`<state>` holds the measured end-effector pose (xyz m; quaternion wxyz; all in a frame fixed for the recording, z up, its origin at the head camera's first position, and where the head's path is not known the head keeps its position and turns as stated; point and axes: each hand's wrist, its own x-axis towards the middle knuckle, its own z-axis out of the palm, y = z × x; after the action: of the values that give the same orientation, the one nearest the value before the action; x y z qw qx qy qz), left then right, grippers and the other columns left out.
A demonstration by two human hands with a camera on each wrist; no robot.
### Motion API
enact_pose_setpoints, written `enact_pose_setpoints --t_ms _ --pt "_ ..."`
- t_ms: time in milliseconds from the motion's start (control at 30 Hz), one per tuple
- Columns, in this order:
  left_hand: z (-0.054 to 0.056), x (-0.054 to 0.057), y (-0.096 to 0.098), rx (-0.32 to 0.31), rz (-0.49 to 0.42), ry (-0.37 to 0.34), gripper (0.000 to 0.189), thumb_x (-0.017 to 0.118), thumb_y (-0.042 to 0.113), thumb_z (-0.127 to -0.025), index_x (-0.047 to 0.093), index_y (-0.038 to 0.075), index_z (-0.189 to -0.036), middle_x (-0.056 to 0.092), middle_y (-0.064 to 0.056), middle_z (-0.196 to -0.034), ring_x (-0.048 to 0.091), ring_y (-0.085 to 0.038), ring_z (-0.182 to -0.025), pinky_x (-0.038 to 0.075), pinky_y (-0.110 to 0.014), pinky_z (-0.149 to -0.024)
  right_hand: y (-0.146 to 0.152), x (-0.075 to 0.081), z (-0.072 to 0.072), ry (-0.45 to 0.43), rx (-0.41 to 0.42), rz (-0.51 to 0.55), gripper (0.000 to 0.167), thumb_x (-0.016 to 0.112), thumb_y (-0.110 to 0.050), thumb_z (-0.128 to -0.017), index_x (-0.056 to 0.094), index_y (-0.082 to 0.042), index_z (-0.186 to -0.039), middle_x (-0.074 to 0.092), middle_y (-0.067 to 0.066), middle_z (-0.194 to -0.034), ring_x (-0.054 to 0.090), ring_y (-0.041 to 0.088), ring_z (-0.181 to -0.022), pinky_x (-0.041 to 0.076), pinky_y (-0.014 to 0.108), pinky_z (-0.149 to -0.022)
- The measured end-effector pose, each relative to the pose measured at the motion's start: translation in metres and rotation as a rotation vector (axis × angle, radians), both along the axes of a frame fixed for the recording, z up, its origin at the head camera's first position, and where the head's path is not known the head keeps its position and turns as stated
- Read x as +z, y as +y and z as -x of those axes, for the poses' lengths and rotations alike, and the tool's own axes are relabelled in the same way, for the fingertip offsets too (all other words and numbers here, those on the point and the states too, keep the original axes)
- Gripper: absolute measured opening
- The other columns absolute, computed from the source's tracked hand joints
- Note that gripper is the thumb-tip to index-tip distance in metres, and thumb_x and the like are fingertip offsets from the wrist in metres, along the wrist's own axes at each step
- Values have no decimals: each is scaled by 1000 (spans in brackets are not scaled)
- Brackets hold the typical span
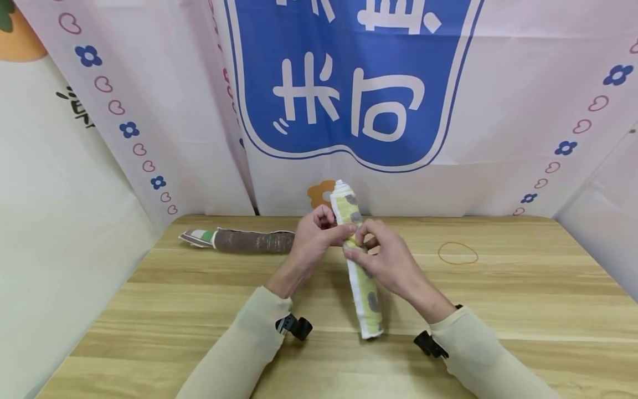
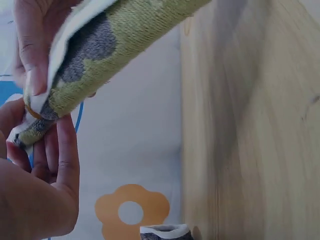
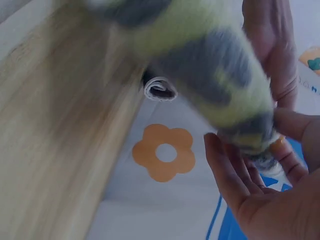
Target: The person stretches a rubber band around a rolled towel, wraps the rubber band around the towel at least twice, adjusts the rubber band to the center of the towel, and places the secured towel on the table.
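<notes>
A rolled-up towel (image 1: pixel 366 285), yellow-green with grey patches and a white edge, stands tilted between both hands above the table. My left hand (image 1: pixel 319 238) holds it from the left, thumb on the front of the roll. From the right, my right hand (image 1: pixel 386 255) pinches the same roll, its fingertips close to the left thumb. A thin orange-yellow band (image 2: pixel 32 111) shows at the towel near the right thumb in the left wrist view. In the right wrist view, fingers of the right hand (image 3: pixel 270 185) surround the towel's narrow end (image 3: pixel 262 162).
Behind the left hand, a brown rolled towel (image 1: pixel 254 241) with a green and white end lies on the wooden table (image 1: pixel 498 316). A loose rubber band (image 1: pixel 454 263) lies at the right. A printed cloth (image 1: pixel 199 111) hangs along the table's back edge.
</notes>
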<state>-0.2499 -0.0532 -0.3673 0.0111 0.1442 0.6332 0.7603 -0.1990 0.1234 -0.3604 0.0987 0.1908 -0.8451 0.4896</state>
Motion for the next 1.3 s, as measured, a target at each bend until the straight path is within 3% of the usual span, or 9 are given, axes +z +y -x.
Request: enact_pose_setpoints --t_ms 100,167,233,433,567,700,867,967,1300 --pt "-1 1 2 18 -17 -17 35 79 -5 -89 47 8 -86 56 -3 -81 66 -15 -74 61 -26 -63 -2 0 -2 120 7 -55 27 82 3 -91 59 -12 -92 60 11 -108 67 31 -99 61 40 -78" --pt "-1 1 2 13 -27 -26 32 79 -3 -90 49 8 -87 60 -4 -83 67 -15 -75 61 -27 -65 -2 1 -2 125 13 -49 27 81 4 -91 59 -12 -92 60 11 -107 67 32 -99 61 41 -79" --pt "1 1 1 -6 -42 -34 27 77 -1 -92 51 7 -89 65 -4 -86 69 -16 -79 63 -29 -68 0 3 -2 62 22 6 24 80 2 -93 60 -12 -95 62 12 -111 69 33 -100 61 40 -77" --pt "6 -5 -3 -105 -86 -48 18 69 0 -97 53 8 -94 65 -3 -89 69 -16 -86 63 -35 -82 9 4 4 -238 -7 260 20 79 -8 -96 61 -6 -103 63 15 -122 70 28 -99 57 33 -72" --pt "7 -8 -3 -86 -57 -38 26 73 -1 -95 50 10 -90 58 -1 -87 67 -16 -84 63 -33 -79 11 2 7 -295 19 303 23 80 -10 -96 60 -2 -104 63 17 -119 69 27 -96 60 36 -75" --pt "4 -6 -2 -19 -23 -36 33 77 0 -92 47 10 -87 54 -2 -87 62 -15 -81 61 -28 -71 8 1 6 -220 20 202 26 84 -10 -93 59 -4 -100 64 16 -113 69 29 -94 61 39 -74" --pt "-1 -3 2 25 -19 -41 36 78 -3 -90 46 11 -84 51 -1 -84 59 -13 -76 59 -26 -65 1 1 2 7 7 43 25 80 4 -90 60 -11 -92 60 14 -111 68 34 -98 61 41 -74" --pt "-2 -2 4 39 -15 -41 36 79 -2 -90 46 11 -84 49 -1 -84 59 -13 -75 59 -26 -64 1 1 0 71 9 8 26 77 9 -90 62 -12 -89 59 14 -109 67 34 -97 61 42 -77" --pt "5 -5 -6 -59 41 -57 28 75 8 -95 49 13 -85 53 1 -81 61 -14 -81 58 -30 -75 8 2 6 -265 66 262 16 77 -1 -96 62 -3 -103 66 18 -120 71 28 -99 62 40 -80"
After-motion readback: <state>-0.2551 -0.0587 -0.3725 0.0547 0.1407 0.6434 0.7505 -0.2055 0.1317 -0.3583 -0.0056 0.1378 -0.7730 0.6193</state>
